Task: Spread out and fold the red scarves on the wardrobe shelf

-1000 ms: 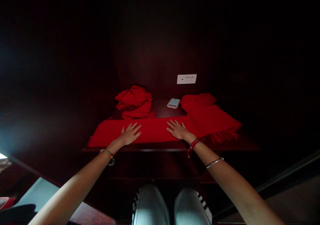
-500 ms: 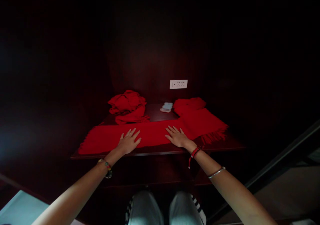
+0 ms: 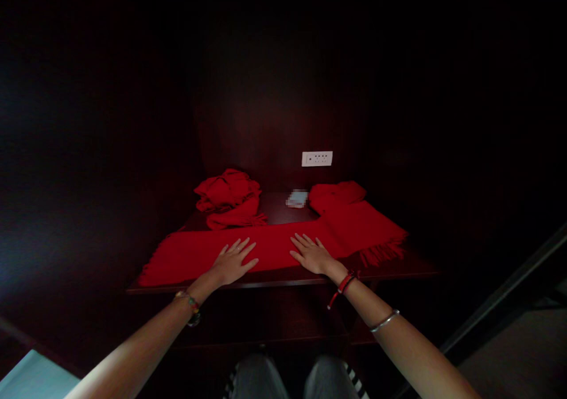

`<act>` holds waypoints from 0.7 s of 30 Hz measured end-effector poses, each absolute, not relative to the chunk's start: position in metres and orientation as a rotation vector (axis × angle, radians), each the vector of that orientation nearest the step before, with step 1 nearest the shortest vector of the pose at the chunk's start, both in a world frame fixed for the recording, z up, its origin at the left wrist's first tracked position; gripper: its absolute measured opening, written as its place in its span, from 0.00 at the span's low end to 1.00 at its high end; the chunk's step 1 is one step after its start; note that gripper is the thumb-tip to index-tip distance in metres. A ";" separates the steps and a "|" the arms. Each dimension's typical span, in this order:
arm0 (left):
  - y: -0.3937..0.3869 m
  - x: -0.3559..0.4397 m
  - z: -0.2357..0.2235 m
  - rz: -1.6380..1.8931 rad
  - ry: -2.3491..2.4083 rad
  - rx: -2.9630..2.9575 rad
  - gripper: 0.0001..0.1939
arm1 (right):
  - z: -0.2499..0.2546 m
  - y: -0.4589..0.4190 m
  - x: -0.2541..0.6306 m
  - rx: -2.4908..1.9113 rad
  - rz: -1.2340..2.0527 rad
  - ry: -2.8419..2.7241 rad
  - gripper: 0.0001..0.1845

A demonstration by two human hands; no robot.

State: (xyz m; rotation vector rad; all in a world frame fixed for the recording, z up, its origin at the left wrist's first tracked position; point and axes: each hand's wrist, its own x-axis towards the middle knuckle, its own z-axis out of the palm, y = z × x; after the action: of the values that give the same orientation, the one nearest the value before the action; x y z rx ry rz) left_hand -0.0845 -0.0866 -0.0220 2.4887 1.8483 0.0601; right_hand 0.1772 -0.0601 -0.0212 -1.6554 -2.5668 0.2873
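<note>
A red fringed scarf [image 3: 274, 245] lies in a long flat strip along the front of a dark wooden shelf [image 3: 283, 210]. My left hand [image 3: 233, 262] rests palm down on its middle-left part, fingers spread. To the right, my right hand [image 3: 313, 255] is laid flat on the same scarf, fingers apart too. A second red scarf [image 3: 225, 192] sits crumpled in a heap at the back left. At the right, folded red fabric with a fringe [image 3: 363, 224] meets the strip's end; whether it is a separate scarf I cannot tell.
A small pale, blurred-out item [image 3: 297, 198] lies at the back of the shelf. Above it, a white power socket [image 3: 317, 159] is set in the dark back panel. Below the shelf's front edge are my knees [image 3: 257, 378].
My left hand has slid slightly right along the scarf, while the right hand stays in nearly the same place. The whole view has shifted a little, so things appear lower.
</note>
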 end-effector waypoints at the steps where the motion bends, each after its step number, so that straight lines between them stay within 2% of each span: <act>1: -0.087 -0.092 -0.022 0.056 1.859 2.471 0.33 | -0.020 -0.059 0.183 -1.686 0.293 -2.548 0.33; 4: -0.081 -0.107 -0.016 0.041 1.887 2.403 0.32 | -0.011 -0.063 0.189 -1.637 0.260 -2.511 0.31; 7: -0.061 -0.105 -0.001 0.128 1.854 2.482 0.31 | 0.000 -0.076 0.173 -1.312 0.152 -2.556 0.26; 11: -0.035 -0.090 0.015 0.239 1.525 2.794 0.27 | 0.009 -0.097 0.140 -1.025 -0.013 -2.693 0.17; 14: -0.030 -0.086 0.007 0.180 1.293 2.863 0.25 | 0.006 -0.105 0.130 -0.984 -0.257 -2.749 0.12; 21: -0.028 -0.096 -0.025 0.196 1.335 2.772 0.25 | 0.003 -0.098 0.135 -0.844 -0.611 -2.851 0.10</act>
State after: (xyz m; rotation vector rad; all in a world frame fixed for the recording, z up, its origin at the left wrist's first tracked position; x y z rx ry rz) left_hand -0.0956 -0.0277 -0.0247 2.7716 1.3350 0.1962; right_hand 0.1348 -0.0981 0.0034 -0.8438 -2.8507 -0.6108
